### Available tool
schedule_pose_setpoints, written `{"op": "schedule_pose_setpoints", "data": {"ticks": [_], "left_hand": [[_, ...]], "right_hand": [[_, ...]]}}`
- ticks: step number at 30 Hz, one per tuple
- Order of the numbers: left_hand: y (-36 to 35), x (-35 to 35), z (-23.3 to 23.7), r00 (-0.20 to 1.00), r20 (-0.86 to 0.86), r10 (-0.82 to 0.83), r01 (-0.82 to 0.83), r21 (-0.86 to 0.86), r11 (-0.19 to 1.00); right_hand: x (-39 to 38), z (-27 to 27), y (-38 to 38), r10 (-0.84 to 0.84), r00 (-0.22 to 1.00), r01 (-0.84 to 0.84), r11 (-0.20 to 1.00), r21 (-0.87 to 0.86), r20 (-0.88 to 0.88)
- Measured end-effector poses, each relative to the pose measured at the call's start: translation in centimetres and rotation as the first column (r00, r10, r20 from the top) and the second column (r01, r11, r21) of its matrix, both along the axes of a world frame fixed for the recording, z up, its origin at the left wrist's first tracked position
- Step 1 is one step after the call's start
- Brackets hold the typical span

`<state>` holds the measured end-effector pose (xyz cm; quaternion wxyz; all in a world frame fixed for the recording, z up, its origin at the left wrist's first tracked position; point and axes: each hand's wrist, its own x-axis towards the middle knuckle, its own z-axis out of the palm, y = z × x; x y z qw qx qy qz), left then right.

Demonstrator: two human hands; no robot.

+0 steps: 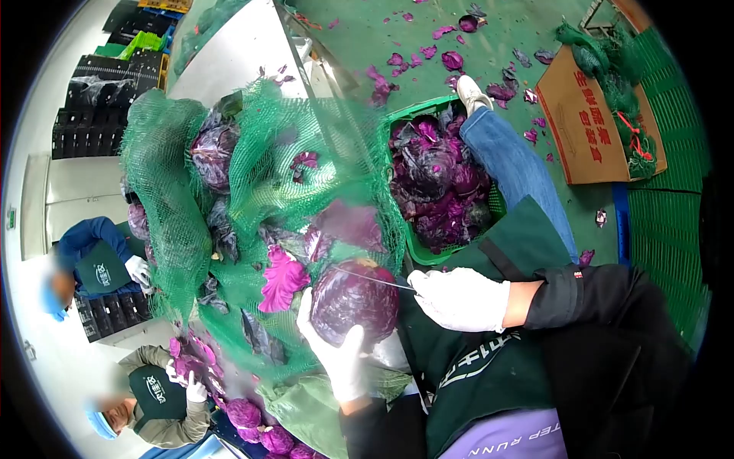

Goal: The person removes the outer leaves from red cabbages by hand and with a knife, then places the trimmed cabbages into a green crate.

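Observation:
A round red cabbage (355, 301) rests on the green netting at the middle of the view. My left hand (342, 356), in a white glove, grips it, with fingers along one side and thumb on the near side. In my white-gloved right hand (462, 300) is a knife (375, 280); its thin blade lies across the top of the cabbage near the stem end, and its handle is hidden in the fist. A bright purple cabbage leaf (283, 279) lies beside the cabbage, and another leaf (352, 226) is blurred.
Green mesh netting (172, 199) covers the worktop, with another cabbage (215, 157) in it. A green crate (419, 249) of trimmed leaves stands by my leg. Leaf scraps litter the green floor; a cardboard box (569, 126) stands there. Two people in aprons work opposite, near peeled cabbages (243, 417).

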<state>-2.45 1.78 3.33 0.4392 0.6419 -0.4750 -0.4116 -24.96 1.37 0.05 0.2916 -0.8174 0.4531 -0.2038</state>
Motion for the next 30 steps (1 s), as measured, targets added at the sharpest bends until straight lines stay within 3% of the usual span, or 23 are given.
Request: {"op": "schedule_pose_setpoints", "data": {"ticks": [2, 7, 9, 11, 14, 17, 18, 21, 22, 23, 25, 27, 28, 29, 30], "left_hand": [[0.0, -0.1, -0.1, 1.000, -0.001, 0.017, -0.017, 0.007, 1.000], [-0.3, 0.5, -0.6, 0.998, 0.061, 0.008, -0.008, 0.001, 1.000], [-0.7, 0.3, -0.1, 0.998, 0.059, 0.033, -0.036, 0.041, 0.999], [-0.9, 0.2, 0.1, 0.997, 0.063, 0.045, -0.048, 0.039, 0.998], [-0.9, 0.7, -0.1, 0.998, 0.057, -0.024, 0.023, 0.008, 1.000], [-0.9, 0.3, 0.4, 1.000, -0.003, 0.030, -0.030, 0.056, 0.998], [-0.7, 0.0, 0.7, 0.997, 0.068, -0.022, 0.020, 0.033, 0.999], [-0.1, 1.4, -0.9, 0.999, -0.006, -0.032, 0.031, -0.050, 0.998], [0.7, 1.8, -0.9, 0.999, -0.029, -0.032, 0.031, -0.038, 0.999], [1.0, 2.0, -1.0, 0.998, -0.056, -0.034, 0.033, -0.035, 0.999], [1.6, 1.9, -0.5, 0.995, -0.098, -0.019, 0.020, 0.000, 1.000], [2.3, 1.5, 1.0, 0.992, -0.123, -0.002, 0.011, 0.077, 0.997], [2.5, 2.3, 0.8, 0.998, -0.026, -0.056, 0.057, 0.059, 0.997], [2.5, 2.8, 0.4, 0.997, -0.057, -0.053, 0.056, 0.047, 0.997], [2.4, 3.3, 0.1, 0.995, -0.089, -0.052, 0.055, 0.033, 0.998]], "right_hand": [[0.2, -0.5, -0.1, 0.012, 1.000, -0.012, 1.000, -0.027, 0.005], [1.1, -2.4, -1.1, -0.005, 0.999, 0.002, 0.996, 0.092, 0.034], [1.5, -3.3, -2.0, -0.002, 0.992, -0.005, 0.999, 0.052, 0.129], [1.5, -3.0, -2.6, 0.002, 0.991, -0.022, 0.989, 0.144, 0.137], [0.8, -1.3, -2.6, 0.082, 0.994, -0.099, 0.956, 0.275, 0.073], [2.1, -3.2, -3.5, 0.049, 0.995, -0.078, 0.931, 0.355, 0.090], [2.8, -4.8, -3.9, 0.070, 0.997, -0.077, 0.957, 0.279, 0.034], [3.0, -4.7, -3.0, 0.029, 1.000, -0.031, 0.952, 0.305, 0.010], [3.2, -7.0, -2.0, 0.005, 0.998, -0.014, 0.991, 0.134, 0.069], [3.2, -7.2, -1.5, -0.040, 0.992, 0.022, 0.988, 0.156, 0.117], [2.8, -3.0, -1.3, -0.161, 0.977, 0.087, 0.902, 0.423, 0.141], [3.5, -2.8, -0.4, -0.208, 0.940, 0.060, 0.881, 0.470, 0.270], [4.0, -2.5, -0.2, -0.228, 0.926, 0.046, 0.859, 0.510, 0.300], [4.3, -2.1, -0.2, -0.247, 0.911, 0.030, 0.838, 0.544, 0.330], [4.5, -2.5, -0.2, -0.226, 0.898, 0.036, 0.892, 0.451, 0.376]]}}
